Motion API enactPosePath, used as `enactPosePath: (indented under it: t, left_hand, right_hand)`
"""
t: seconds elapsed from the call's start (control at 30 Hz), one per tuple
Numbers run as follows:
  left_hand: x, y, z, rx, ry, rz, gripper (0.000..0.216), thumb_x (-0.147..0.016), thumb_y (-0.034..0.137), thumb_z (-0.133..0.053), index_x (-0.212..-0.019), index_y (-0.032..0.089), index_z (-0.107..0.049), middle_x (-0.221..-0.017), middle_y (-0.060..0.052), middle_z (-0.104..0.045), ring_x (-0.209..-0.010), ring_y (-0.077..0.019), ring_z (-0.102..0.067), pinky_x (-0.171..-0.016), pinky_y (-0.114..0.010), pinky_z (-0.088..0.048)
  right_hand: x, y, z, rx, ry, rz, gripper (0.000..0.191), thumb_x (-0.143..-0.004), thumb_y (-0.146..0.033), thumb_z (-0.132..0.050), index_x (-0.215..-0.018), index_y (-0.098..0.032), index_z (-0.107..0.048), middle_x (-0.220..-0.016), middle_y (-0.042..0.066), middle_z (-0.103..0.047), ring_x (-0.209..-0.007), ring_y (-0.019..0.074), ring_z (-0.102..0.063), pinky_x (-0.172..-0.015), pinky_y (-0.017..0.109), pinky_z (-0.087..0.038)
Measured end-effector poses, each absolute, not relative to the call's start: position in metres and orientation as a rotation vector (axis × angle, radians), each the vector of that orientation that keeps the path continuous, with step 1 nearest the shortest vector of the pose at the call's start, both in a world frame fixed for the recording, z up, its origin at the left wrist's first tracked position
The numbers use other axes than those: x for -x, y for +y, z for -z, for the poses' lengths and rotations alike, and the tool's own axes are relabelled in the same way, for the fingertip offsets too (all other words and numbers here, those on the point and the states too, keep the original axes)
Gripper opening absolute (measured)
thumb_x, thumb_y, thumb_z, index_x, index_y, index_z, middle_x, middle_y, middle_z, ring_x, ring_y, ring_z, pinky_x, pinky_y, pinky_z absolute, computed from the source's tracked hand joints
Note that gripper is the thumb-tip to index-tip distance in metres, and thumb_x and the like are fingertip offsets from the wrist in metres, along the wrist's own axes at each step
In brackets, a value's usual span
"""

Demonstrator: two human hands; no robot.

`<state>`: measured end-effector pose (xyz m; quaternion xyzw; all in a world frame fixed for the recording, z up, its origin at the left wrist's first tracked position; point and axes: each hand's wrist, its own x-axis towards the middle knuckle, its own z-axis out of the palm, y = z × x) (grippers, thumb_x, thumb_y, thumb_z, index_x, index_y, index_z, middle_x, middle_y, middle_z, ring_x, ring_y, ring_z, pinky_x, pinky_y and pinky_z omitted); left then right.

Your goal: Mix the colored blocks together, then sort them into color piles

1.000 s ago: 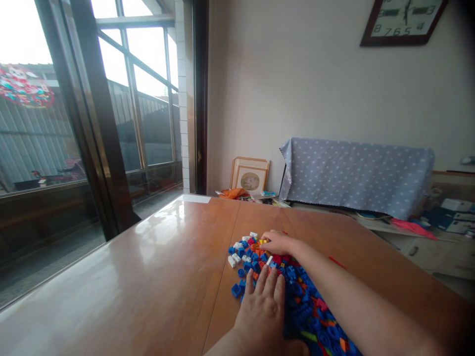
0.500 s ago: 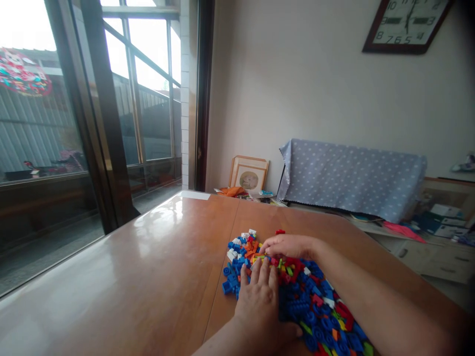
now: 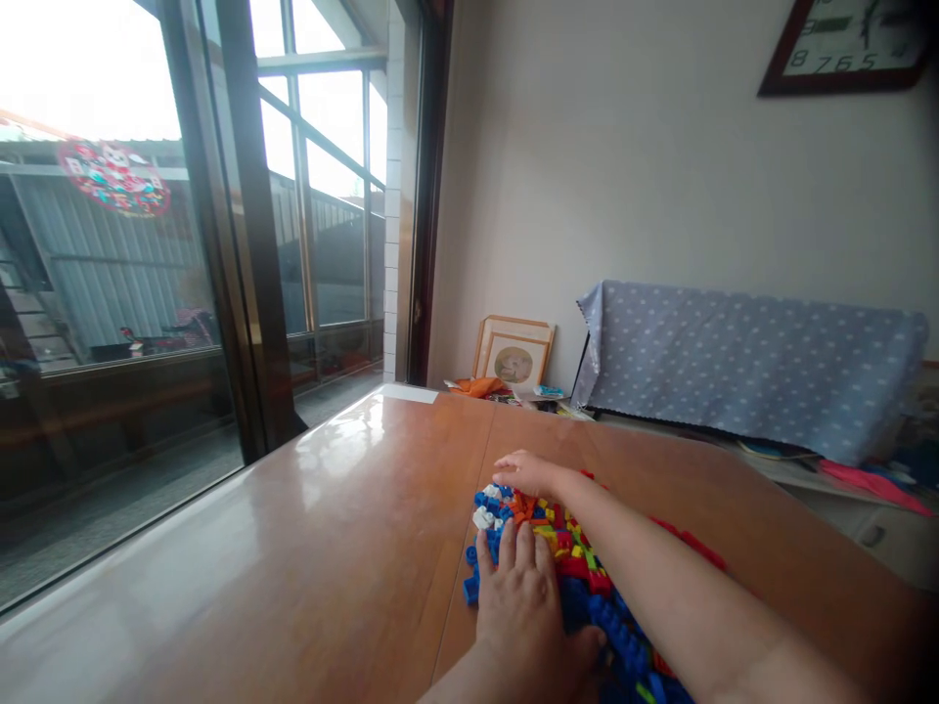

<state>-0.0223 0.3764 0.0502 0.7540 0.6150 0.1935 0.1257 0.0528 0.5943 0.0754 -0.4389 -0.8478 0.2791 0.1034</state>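
Toy bricks point(image 3: 576, 565), knobbly, hard-edged, lie heaped on glossy wooden table point(image 3: 293, 567); left hand point(image 3: 517, 592) spreads flat over them, right hand point(image 3: 529, 473) curves at far edge, can't tell if gripping.

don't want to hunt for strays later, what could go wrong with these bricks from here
Blue bricks at the pile's left edge, beside the spread left hand, could get pushed across the smooth tabletop. The right forearm reaches over the pile and might brush the red bricks beyond it out of place.
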Motion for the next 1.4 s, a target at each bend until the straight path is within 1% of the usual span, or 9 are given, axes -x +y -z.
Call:
enactPosePath:
  t: [0.1, 0.3, 0.5, 0.77, 0.97, 1.1, 1.2, 1.3, 1.4]
  left_hand:
    - [0.027, 0.382, -0.045, -2.165, 1.947, -0.533, 0.103, -0.077, 0.074, -0.051, -0.157, 0.010, -0.034, -0.163, -0.022, -0.027, -0.153, -0.0444, -0.011, -0.120, -0.067, 0.011]
    - [0.033, 0.386, -0.045, -2.071, 2.097, -0.452, 0.106, -0.075, 0.075, -0.045, -0.160, 0.014, -0.026, -0.168, -0.015, -0.016, -0.154, -0.0418, 0.002, -0.119, -0.069, 0.000]
    - [0.036, 0.391, -0.042, -2.089, 2.082, -0.489, 0.100, -0.073, 0.077, -0.048, -0.155, 0.020, -0.038, -0.166, -0.013, -0.024, -0.153, -0.0417, -0.010, -0.118, -0.069, -0.005]
    - [0.044, 0.400, -0.036, -2.106, 2.148, -0.626, 0.080, -0.083, 0.063, -0.049, -0.148, 0.017, -0.048, -0.161, -0.016, -0.036, -0.149, -0.0412, -0.026, -0.118, -0.068, -0.012]
    - [0.039, 0.391, -0.047, -2.222, 2.071, -0.740, 0.078, -0.088, 0.067, -0.045, -0.150, 0.021, -0.046, -0.162, -0.012, -0.034, -0.152, -0.0390, -0.021, -0.121, -0.066, -0.004]
    - [0.031, 0.379, -0.055, -2.452, 1.716, -0.736, 0.089, -0.083, 0.076, -0.051, -0.156, 0.028, -0.036, -0.165, -0.008, -0.028, -0.153, -0.0401, -0.018, -0.121, -0.069, -0.003]
    - [0.021, 0.376, -0.047, -2.690, 1.276, -0.609, 0.081, -0.089, 0.068, -0.053, -0.159, 0.037, -0.025, -0.164, -0.004, -0.030, -0.151, -0.0380, -0.025, -0.120, -0.071, -0.010]
    - [0.011, 0.376, -0.032, -2.804, 1.009, -0.516, 0.055, -0.103, 0.047, -0.039, -0.157, 0.045, -0.024, -0.161, 0.001, -0.036, -0.151, -0.0324, -0.029, -0.120, -0.068, -0.018]
    - [0.009, 0.377, -0.029, -2.776, 1.040, -0.453, 0.053, -0.104, 0.040, -0.037, -0.156, 0.043, -0.027, -0.164, 0.000, -0.031, -0.152, -0.0343, -0.024, -0.118, -0.072, -0.017]
  right_hand:
    - [-0.053, 0.590, -0.072, 1.324, -2.565, -0.828, 0.023, -0.073, -0.038, -0.071, -0.082, -0.017, -0.074, -0.085, 0.003, -0.073, -0.087, 0.0189, -0.064, -0.078, 0.025, -0.048]
    - [-0.086, 0.569, -0.082, 1.440, -2.618, -0.880, 0.018, -0.070, -0.033, -0.070, -0.077, -0.016, -0.070, -0.071, 0.000, -0.067, -0.069, 0.0141, -0.057, -0.061, 0.022, -0.041]
    - [-0.122, 0.536, -0.092, 1.433, -2.613, -0.998, 0.016, -0.070, -0.031, -0.069, -0.080, -0.018, -0.068, -0.067, -0.003, -0.062, -0.065, 0.0133, -0.054, -0.057, 0.021, -0.038]
    - [-0.161, 0.511, -0.095, 1.283, -2.498, -1.127, 0.033, -0.081, -0.048, -0.067, -0.091, -0.017, -0.071, -0.087, 0.001, -0.072, -0.079, 0.0156, -0.063, -0.068, 0.023, -0.046]
    - [-0.191, 0.574, -0.085, 1.484, -2.157, -0.776, 0.043, -0.093, -0.051, -0.044, -0.102, -0.015, -0.067, -0.102, 0.009, -0.073, -0.091, 0.0195, -0.066, -0.078, 0.027, -0.049]
    - [-0.194, 0.613, -0.070, 1.584, -2.124, -0.640, 0.043, -0.086, -0.049, -0.058, -0.112, -0.016, -0.068, -0.117, 0.012, -0.071, -0.107, 0.0247, -0.064, -0.092, 0.033, -0.048]
    - [-0.191, 0.623, -0.061, 1.613, -2.188, -0.617, 0.053, -0.079, -0.049, -0.069, -0.122, -0.018, -0.066, -0.134, 0.014, -0.064, -0.121, 0.0278, -0.058, -0.101, 0.035, -0.044]
    - [-0.189, 0.622, -0.053, 1.640, -2.276, -0.653, 0.047, -0.074, -0.046, -0.075, -0.112, -0.019, -0.071, -0.126, 0.013, -0.067, -0.113, 0.0255, -0.062, -0.097, 0.034, -0.047]
    - [-0.193, 0.612, -0.049, 1.693, -2.316, -0.657, 0.034, -0.069, -0.037, -0.078, -0.096, -0.018, -0.074, -0.115, 0.010, -0.068, -0.100, 0.0221, -0.064, -0.090, 0.033, -0.049]
